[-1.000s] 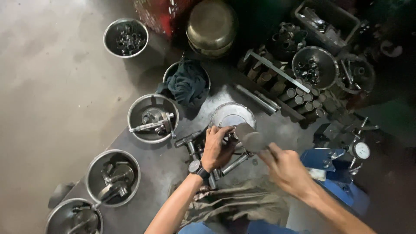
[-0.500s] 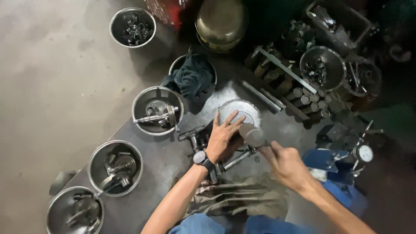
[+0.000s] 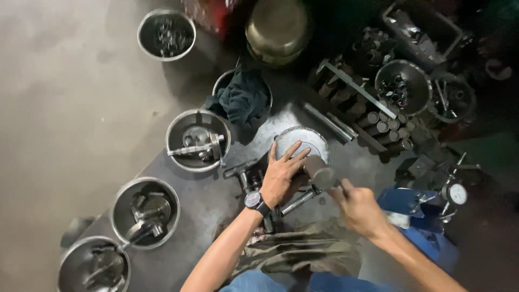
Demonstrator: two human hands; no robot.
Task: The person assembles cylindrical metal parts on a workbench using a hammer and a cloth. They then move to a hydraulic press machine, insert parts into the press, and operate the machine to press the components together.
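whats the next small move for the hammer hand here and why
Probably a short, controlled tap downward. The right hand holds a hammer with its head raised just beside the left hand, which is pressed flat on the metal part on the steel plate. With the fingers so close, the stroke looks best kept small.
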